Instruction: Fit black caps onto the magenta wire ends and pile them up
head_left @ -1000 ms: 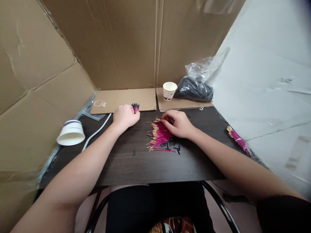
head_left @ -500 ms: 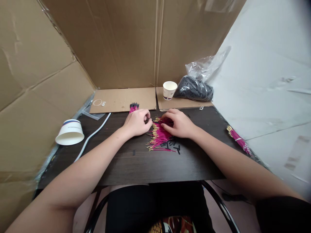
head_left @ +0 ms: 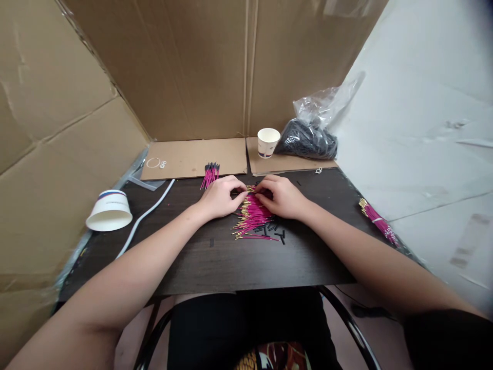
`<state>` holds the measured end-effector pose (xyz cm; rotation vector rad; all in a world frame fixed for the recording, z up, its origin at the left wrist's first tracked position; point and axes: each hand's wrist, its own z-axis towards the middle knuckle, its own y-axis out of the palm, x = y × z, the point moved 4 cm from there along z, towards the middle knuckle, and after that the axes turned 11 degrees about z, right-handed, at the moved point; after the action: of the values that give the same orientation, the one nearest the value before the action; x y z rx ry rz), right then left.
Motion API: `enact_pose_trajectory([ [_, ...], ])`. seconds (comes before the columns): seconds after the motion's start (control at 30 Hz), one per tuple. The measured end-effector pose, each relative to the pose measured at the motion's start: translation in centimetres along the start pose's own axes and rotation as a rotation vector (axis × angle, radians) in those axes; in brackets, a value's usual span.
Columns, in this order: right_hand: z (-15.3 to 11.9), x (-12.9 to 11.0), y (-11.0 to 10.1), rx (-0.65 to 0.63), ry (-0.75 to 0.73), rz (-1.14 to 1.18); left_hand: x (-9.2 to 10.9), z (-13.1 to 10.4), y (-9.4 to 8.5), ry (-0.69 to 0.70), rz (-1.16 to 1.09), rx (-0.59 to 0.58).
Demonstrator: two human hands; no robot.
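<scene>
A pile of thin magenta wires (head_left: 254, 211) with gold-coloured tips lies on the dark table between my hands. My left hand (head_left: 223, 198) is closed in a pinch at the pile's upper left, by the gold tips. Across from it, my right hand (head_left: 284, 198) pinches with thumb and forefinger over the wires' other side. Whatever sits in either pinch is too small to make out. Short black sleeves (head_left: 269, 229) are scattered at the pile's lower right. Behind my left hand rests a group of magenta wires with black-sleeved ends (head_left: 211, 172).
A paper cup (head_left: 268, 143) stands beside a clear bag of black pieces (head_left: 310, 139) on cardboard (head_left: 185, 154). Left are a tipped paper cup (head_left: 110, 210) and a pale cord (head_left: 148, 216). A tied magenta wire bundle (head_left: 379, 222) lies at the right edge.
My left hand has shifted slightly right, closer to my right hand, uncovering more of the black-ended wires behind it. My right hand's thumb and fingertips have drawn together near the gold tips.
</scene>
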<state>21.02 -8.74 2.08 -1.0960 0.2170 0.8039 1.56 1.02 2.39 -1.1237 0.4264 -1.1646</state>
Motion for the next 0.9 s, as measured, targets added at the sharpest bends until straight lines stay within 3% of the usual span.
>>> enact_pose_trajectory([
  [0.5, 0.12, 0.06, 0.11, 0.021, -0.015, 0.008, -0.02, 0.15, 0.36, -0.001, -0.069, -0.006],
  [0.9, 0.10, 0.04, 0.15, 0.018, -0.003, 0.000, -0.44, 0.36, 0.61, -0.162, -0.089, -0.094],
])
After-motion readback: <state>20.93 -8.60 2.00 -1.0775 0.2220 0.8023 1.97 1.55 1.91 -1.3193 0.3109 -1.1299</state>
